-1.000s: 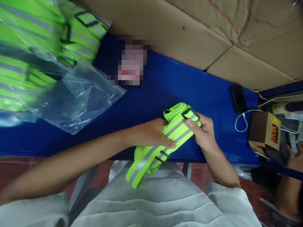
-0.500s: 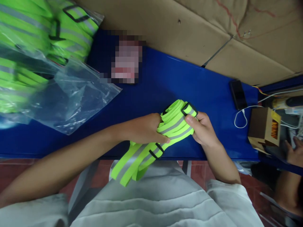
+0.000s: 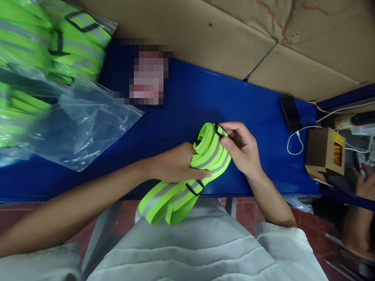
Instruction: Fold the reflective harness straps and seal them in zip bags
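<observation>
The right hand (image 3: pixel 241 150) has shifted fingers toward the top of the green strap (image 3: pixel 209 158); it and the left hand (image 3: pixel 178 162) grasp that over the near edge of the blue table (image 3: pixel 199 97), brown wall (image 3: pixel 187 31) behind, red floor tiles (image 3: pixel 245 214) below.

- A blue table (image 3: pixel 205 93) is spread across mid-frame.
- Bagged straps (image 3: pixel 80 48) are laid at upper left.
- A pixelated item (image 3: pixel 148 76) is set upper left of centre.
- A phone (image 3: pixel 290 114) and cable (image 3: pixel 298 134) are laid at right.

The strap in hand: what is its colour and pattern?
The strap is bright yellow-green with grey lengthwise stripes, clearest in the head view.
</observation>
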Motion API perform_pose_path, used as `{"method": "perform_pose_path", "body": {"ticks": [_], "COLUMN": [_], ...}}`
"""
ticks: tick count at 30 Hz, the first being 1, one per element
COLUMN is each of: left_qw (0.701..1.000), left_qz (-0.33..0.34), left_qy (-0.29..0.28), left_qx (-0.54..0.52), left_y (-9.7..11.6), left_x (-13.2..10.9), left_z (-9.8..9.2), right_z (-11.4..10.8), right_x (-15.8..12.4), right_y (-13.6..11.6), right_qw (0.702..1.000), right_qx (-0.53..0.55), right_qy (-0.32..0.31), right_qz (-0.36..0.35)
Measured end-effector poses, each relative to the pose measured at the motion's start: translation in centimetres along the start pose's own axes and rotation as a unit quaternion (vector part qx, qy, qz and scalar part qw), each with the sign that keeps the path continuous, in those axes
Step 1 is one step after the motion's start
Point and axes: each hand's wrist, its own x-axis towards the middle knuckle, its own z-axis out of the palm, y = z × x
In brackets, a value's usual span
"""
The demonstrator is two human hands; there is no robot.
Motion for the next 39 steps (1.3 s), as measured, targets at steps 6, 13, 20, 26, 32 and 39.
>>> {"method": "perform_pose_path", "body": {"ticks": [6,13,20,26,32,39], "left_qw": [1.000,0.999,0.998,0.987,0.937,0.850], "left_qz": [-0.006,0.021,-0.041,-0.094,-0.124,-0.136], "left_qy": [0.003,-0.009,0.040,0.040,0.042,0.061], "left_qx": [-0.015,0.041,0.019,-0.123,-0.322,-0.506], "left_y": [0.1,0.0,0.2,0.8,0.0,0.0], "left_x": [0.3,0.3,0.4,0.1,0.4,0.7], "left_z": [-0.3,0.1,0.1,-0.1,1.2,2.8], "right_z": [-0.2,0.5,1.0,-0.3,-0.5,0.4], "right_x": [-0.5,-1.0,-1.0,-0.6,-0.1,-0.4], "right_y": [-0.2,0.3,-0.1,-0.9,-0.4,-0.4], "right_qw": [0.972,0.952,0.969,0.986,0.992,0.999], "right_qx": [-0.190,-0.248,-0.204,-0.076,0.008,-0.040], "right_qy": [-0.099,-0.172,-0.123,-0.148,-0.112,-0.019], "right_qz": [-0.100,-0.050,-0.064,0.016,0.052,0.010]}}
